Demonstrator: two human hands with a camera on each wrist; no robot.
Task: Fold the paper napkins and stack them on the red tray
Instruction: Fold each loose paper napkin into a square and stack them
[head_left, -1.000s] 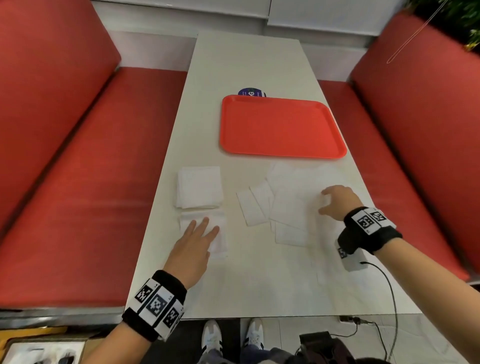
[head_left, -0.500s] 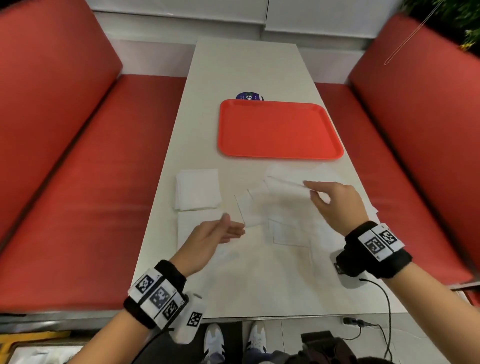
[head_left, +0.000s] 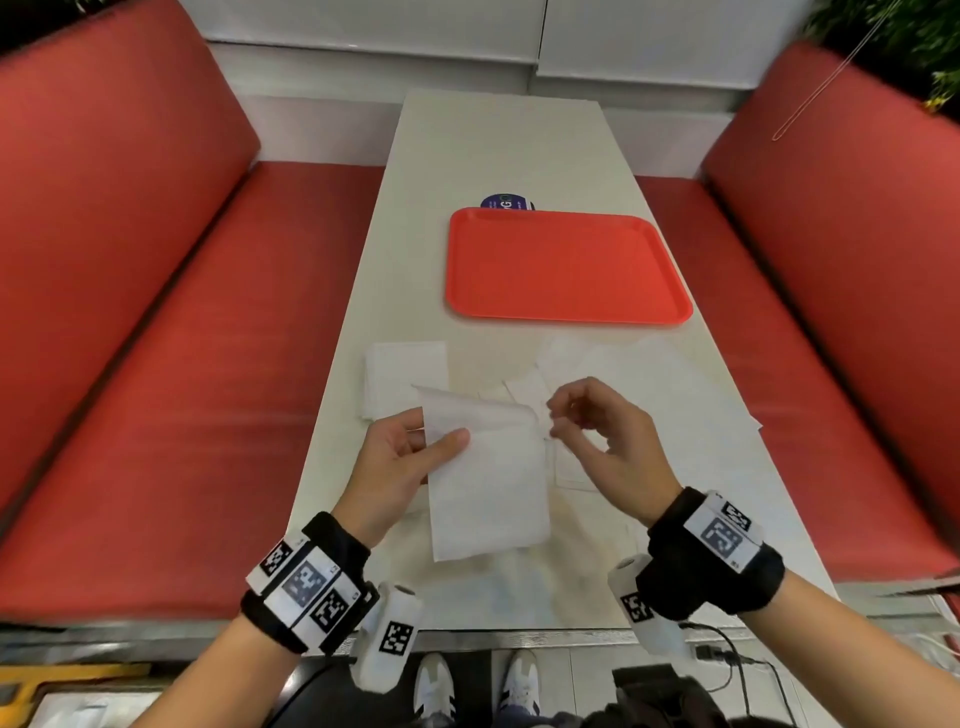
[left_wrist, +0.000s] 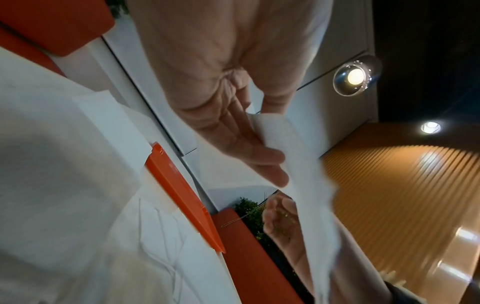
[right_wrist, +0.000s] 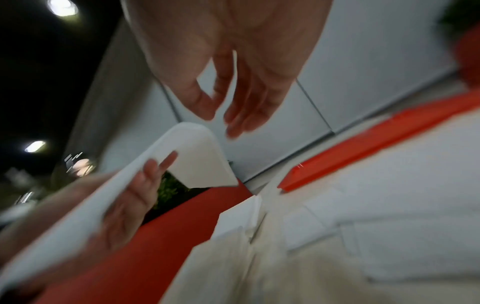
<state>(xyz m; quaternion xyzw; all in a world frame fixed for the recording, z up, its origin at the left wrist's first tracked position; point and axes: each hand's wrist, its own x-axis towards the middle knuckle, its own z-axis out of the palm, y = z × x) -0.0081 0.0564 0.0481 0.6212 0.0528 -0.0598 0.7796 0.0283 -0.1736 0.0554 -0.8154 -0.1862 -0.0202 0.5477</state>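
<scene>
A white paper napkin (head_left: 488, 483) hangs above the near part of the table, its top edge curling over. My left hand (head_left: 441, 436) pinches its left side between thumb and fingers, as the left wrist view shows for the hand (left_wrist: 270, 131) and napkin (left_wrist: 311, 195). My right hand (head_left: 558, 421) hovers at the napkin's top right corner, fingers loosely curled. In the right wrist view that hand (right_wrist: 219, 121) holds nothing, just above the napkin (right_wrist: 197, 156). The red tray (head_left: 566, 265) lies empty further back. A folded stack of napkins (head_left: 400, 374) sits left of centre.
Several loose unfolded napkins (head_left: 649, 379) lie spread on the white table (head_left: 498, 145) in front of the tray. A round blue sticker (head_left: 506, 201) peeks out behind the tray. Red bench seats (head_left: 156, 364) flank the table on both sides.
My right hand lifted a napkin from the loose pile and carried it toward the middle. My left hand rose off the table and took hold of it; the right hand's grip has come off.
</scene>
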